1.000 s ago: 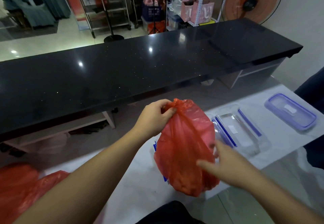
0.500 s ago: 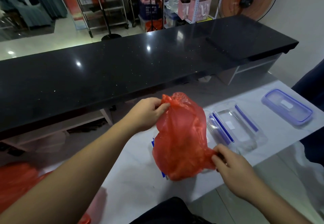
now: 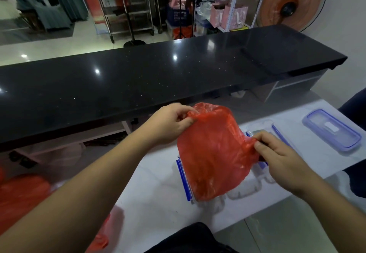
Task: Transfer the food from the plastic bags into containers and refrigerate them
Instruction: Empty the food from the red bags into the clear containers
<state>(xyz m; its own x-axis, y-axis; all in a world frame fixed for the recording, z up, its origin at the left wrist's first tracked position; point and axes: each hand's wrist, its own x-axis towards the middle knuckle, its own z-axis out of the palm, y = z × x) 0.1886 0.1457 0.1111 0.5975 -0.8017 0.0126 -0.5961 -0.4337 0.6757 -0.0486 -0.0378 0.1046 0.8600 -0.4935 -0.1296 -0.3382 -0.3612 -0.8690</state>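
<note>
Red translucent plastic bag (image 3: 213, 152) hangs between both hands: the left hand (image 3: 168, 124) pinches its upper edge, the right hand (image 3: 277, 153) pinches its right side lower down. Its contents are too blurred to make out. Beneath the grip, the bag hides most of a clear container (image 3: 200, 193) with blue clips on the white table (image 3: 158, 193). Behind the right hand, a second container (image 3: 267, 128) shows only in part. Farther right lies a blue-rimmed lid (image 3: 332, 130). More red bags (image 3: 21, 195) sit far left, cut off.
</note>
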